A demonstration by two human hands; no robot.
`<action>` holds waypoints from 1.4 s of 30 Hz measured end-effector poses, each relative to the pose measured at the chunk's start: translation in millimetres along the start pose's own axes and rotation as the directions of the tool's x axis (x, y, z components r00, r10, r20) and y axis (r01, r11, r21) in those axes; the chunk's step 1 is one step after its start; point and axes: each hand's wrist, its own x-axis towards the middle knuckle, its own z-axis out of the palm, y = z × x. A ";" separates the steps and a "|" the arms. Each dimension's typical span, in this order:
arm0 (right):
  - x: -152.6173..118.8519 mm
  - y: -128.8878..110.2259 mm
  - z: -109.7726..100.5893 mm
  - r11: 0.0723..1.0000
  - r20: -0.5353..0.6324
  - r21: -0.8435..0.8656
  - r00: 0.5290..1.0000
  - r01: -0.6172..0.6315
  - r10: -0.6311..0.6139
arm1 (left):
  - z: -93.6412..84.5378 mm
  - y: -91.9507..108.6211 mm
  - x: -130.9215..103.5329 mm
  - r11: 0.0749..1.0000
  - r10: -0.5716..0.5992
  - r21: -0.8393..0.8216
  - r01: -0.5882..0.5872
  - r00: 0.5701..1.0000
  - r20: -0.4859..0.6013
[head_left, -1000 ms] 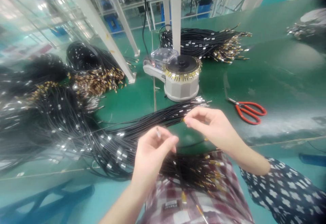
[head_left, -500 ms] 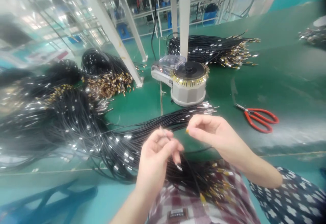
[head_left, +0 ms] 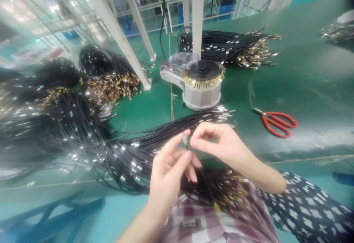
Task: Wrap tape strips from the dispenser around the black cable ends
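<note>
Clock read from the hands, 12 straight ahead. Left hand point(head_left: 170, 165): palm turned up, fingers loosely curled, holding a cable by its silver plug point(head_left: 184, 137), which stands upright against the index finger. Black cable trails below the hand toward 5 o'clock. Right hand point(head_left: 221, 145): thumb and index pinched narrow on a small yellow scrap point(head_left: 189, 141), just beside the plug at its 3 o'clock side. Cannot tell whether scrap and plug touch.

Dispenser point(head_left: 201, 96) at 12 o'clock on the green counter point(head_left: 298, 66): white body, black disc on top, yellow strips round its rim, clear cover at its 10 o'clock.

Near bundle point(head_left: 166, 131), black cables, lies between hands and dispenser; silver ends toward 1 o'clock, the rest running off to 9. Lap bundle point(head_left: 212, 187) on plaid cloth point(head_left: 193, 217), yellow-tagged ends near 4 to 5 o'clock.

Far coil point(head_left: 215, 47) behind the dispenser at 1 o'clock, tagged ends pointing to 3. Heaped coils point(head_left: 94, 66) at 10 o'clock, gold ends nearest; those farther left blur. Pliers point(head_left: 267, 115), red handles, between 2 and 3 o'clock, tips toward 10, well apart from the hands.
</note>
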 end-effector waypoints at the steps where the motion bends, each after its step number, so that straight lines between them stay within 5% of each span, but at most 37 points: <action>1: 0.2 0.1 0.2 1.000 0.000 -0.007 1.000 0.005 -0.005 | -0.1 -0.6 0.0 1.000 -0.002 -0.001 0.002 1.000 0.001; 25: -1.4 -3.4 3.2 0.997 -0.079 -0.071 0.997 -0.001 -0.005 | 1.2 -1.8 -2.0 0.999 -0.015 0.052 0.015 1.000 0.007; 34: -4.7 -1.3 8.6 0.991 -0.119 -0.120 0.990 0.056 -0.071 | 1.8 -4.0 7.6 0.989 0.083 0.128 -0.069 0.991 -0.109; 42: -3.2 0.7 9.2 0.989 -0.125 -0.124 0.987 0.081 -0.096 | 0.8 3.0 9.0 0.998 0.011 0.058 -0.007 0.997 -0.075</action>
